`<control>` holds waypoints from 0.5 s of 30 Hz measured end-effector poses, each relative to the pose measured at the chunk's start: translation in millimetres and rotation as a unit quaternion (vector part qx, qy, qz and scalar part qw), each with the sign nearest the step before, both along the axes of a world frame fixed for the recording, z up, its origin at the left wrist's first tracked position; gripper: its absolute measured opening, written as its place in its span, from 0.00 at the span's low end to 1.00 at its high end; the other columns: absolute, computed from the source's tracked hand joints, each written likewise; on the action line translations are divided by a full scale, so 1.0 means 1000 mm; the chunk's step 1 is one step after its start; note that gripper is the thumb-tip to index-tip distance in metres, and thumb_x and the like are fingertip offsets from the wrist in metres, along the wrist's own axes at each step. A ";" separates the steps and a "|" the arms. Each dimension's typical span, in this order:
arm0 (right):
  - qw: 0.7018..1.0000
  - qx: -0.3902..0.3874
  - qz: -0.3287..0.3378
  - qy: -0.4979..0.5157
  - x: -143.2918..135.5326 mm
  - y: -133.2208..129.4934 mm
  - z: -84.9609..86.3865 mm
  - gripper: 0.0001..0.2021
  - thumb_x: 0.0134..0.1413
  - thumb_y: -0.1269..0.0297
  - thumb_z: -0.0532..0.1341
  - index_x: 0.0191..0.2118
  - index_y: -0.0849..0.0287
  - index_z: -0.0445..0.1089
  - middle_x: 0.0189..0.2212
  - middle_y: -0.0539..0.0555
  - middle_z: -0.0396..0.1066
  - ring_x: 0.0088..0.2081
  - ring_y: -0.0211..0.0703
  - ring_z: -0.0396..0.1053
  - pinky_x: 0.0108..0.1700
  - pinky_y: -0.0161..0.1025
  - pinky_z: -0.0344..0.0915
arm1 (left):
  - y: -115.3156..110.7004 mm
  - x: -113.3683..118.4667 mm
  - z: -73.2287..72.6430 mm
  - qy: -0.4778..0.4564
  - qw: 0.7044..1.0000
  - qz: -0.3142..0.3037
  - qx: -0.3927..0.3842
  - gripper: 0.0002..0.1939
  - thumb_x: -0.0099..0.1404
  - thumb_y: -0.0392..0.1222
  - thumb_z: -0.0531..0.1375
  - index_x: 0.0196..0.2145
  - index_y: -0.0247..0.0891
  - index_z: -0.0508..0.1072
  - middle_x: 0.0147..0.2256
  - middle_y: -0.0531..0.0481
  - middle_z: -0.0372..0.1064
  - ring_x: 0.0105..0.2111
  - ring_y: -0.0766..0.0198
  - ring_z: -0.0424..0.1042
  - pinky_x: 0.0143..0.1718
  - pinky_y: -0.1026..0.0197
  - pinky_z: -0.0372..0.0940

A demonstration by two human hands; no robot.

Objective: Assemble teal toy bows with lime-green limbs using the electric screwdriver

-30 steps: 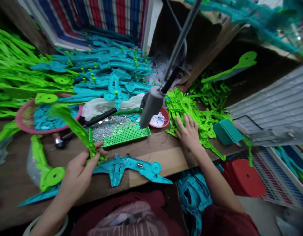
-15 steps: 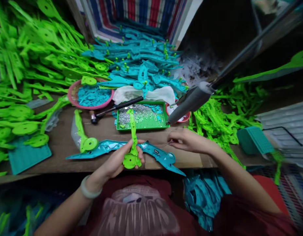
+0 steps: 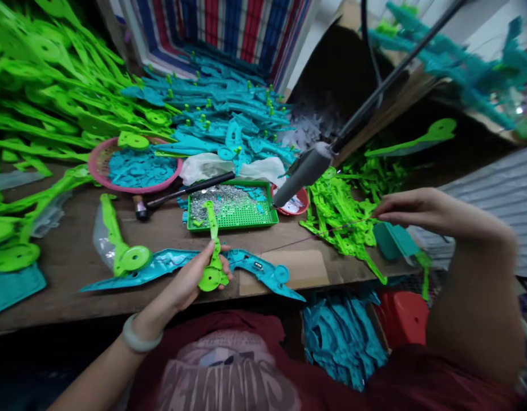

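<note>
My left hand (image 3: 203,271) is wrapped round a lime-green plastic part (image 3: 213,268), which stands roughly upright over a long blue bow-shaped part (image 3: 169,261). The blue part lies across the front of the table. Out to the right, my right hand (image 3: 400,208) pinches the end of a thin reddish string (image 3: 323,233). The string stretches taut, down to the left, toward the blue part near my left hand; its far end is hidden. Another lime-green part (image 3: 135,258) rests on the blue part's left half.
A green tray (image 3: 233,227) of small metal pieces stands behind my left hand, with a hammer (image 3: 190,191), a pink basket (image 3: 135,188) and a red basket (image 3: 306,202) around it. A grey tool (image 3: 304,171) hangs above. Green and blue parts are piled behind.
My right hand has moved far to the right and up, drawing the string out long. My left hand still holds the green part. The whole view has shifted to the right.
</note>
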State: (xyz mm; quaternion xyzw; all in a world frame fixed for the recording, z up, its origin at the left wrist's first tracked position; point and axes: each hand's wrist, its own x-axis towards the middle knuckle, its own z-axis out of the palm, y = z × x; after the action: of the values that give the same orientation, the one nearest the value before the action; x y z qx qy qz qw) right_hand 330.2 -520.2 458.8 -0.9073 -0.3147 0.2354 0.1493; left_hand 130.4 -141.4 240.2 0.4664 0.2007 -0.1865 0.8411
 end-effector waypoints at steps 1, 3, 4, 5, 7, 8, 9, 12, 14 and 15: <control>1.000 -0.012 -0.021 0.016 0.001 -0.009 -0.003 0.22 0.58 0.41 0.62 0.37 0.57 0.80 0.34 0.59 0.78 0.36 0.43 0.74 0.38 0.40 0.68 | -0.001 0.000 0.001 -0.002 1.000 0.000 0.006 0.28 0.67 0.63 0.58 0.50 0.35 0.68 0.28 0.50 0.70 0.29 0.59 0.72 0.23 0.63 0.69; 0.996 -0.009 -0.074 0.040 0.001 -0.028 -0.015 0.24 0.54 0.40 0.65 0.36 0.59 0.80 0.32 0.58 0.77 0.33 0.42 0.73 0.36 0.40 0.67 | -0.003 -0.001 0.002 -0.005 1.000 0.003 0.022 0.30 0.64 0.64 0.62 0.50 0.36 0.68 0.27 0.50 0.70 0.29 0.59 0.72 0.23 0.63 0.69; 0.993 0.015 -0.110 0.044 0.001 -0.037 -0.023 0.23 0.51 0.41 0.67 0.34 0.60 0.79 0.29 0.57 0.76 0.30 0.41 0.71 0.33 0.39 0.66 | -0.004 -0.001 0.003 -0.006 0.999 0.003 0.031 0.31 0.62 0.65 0.63 0.49 0.36 0.68 0.27 0.51 0.70 0.29 0.60 0.71 0.24 0.62 0.69; 0.986 0.057 -0.147 0.047 0.001 -0.046 -0.032 0.22 0.48 0.42 0.69 0.32 0.60 0.78 0.26 0.55 0.74 0.27 0.39 0.68 0.29 0.38 0.64 | -0.005 -0.001 0.004 -0.006 0.999 0.003 0.040 0.31 0.61 0.65 0.64 0.49 0.36 0.68 0.28 0.51 0.71 0.29 0.60 0.71 0.24 0.62 0.69; 0.958 0.187 -0.213 0.041 -0.002 -0.054 -0.050 0.20 0.43 0.46 0.73 0.29 0.59 0.74 0.20 0.49 0.68 0.22 0.35 0.62 0.24 0.36 0.59 | -0.006 -0.001 0.004 -0.003 0.998 0.000 0.061 0.32 0.60 0.65 0.65 0.50 0.37 0.68 0.29 0.51 0.71 0.30 0.60 0.71 0.25 0.62 0.69; 0.932 0.273 -0.236 0.031 -0.004 -0.053 -0.057 0.19 0.41 0.48 0.74 0.27 0.58 0.71 0.19 0.47 0.65 0.20 0.33 0.60 0.23 0.35 0.58 | -0.007 -0.001 0.004 -0.001 0.997 -0.003 0.074 0.32 0.59 0.65 0.65 0.50 0.38 0.68 0.30 0.51 0.71 0.31 0.60 0.71 0.25 0.62 0.70; 0.897 0.365 -0.248 0.017 -0.007 -0.046 -0.064 0.19 0.40 0.50 0.74 0.26 0.56 0.68 0.18 0.44 0.62 0.20 0.33 0.59 0.24 0.34 0.59 | -0.009 -0.001 0.005 0.000 0.996 -0.003 0.088 0.33 0.59 0.66 0.65 0.50 0.38 0.68 0.30 0.52 0.70 0.31 0.60 0.71 0.26 0.62 0.70; 0.747 0.621 -0.236 -0.035 -0.024 0.004 -0.077 0.18 0.46 0.54 0.70 0.25 0.54 0.60 0.18 0.41 0.51 0.27 0.34 0.64 0.37 0.35 0.69 | -0.017 -0.004 0.011 -0.027 0.989 0.002 0.144 0.32 0.58 0.67 0.65 0.48 0.39 0.69 0.31 0.51 0.70 0.33 0.59 0.72 0.28 0.61 0.71; 0.692 0.691 -0.208 -0.016 -0.044 0.053 -0.084 0.13 0.52 0.57 0.66 0.29 0.51 0.59 0.19 0.41 0.46 0.30 0.35 0.67 0.43 0.36 0.71 | -0.023 -0.011 0.018 -0.072 0.982 0.011 0.176 0.29 0.60 0.67 0.64 0.46 0.40 0.71 0.32 0.51 0.71 0.34 0.58 0.72 0.32 0.60 0.72; 0.698 0.690 -0.189 0.036 -0.055 0.078 -0.088 0.12 0.53 0.58 0.65 0.30 0.51 0.60 0.20 0.41 0.48 0.26 0.33 0.64 0.38 0.34 0.70 | -0.026 -0.016 0.022 -0.093 0.978 0.019 0.188 0.26 0.62 0.66 0.62 0.45 0.41 0.71 0.32 0.51 0.71 0.35 0.58 0.73 0.34 0.60 0.73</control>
State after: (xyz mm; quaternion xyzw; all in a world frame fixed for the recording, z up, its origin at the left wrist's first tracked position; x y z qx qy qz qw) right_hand 275.3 -441.7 370.7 -0.5808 -0.2052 -0.0483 0.7863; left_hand 114.7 -167.0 262.6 0.6273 0.1622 -0.0852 0.7569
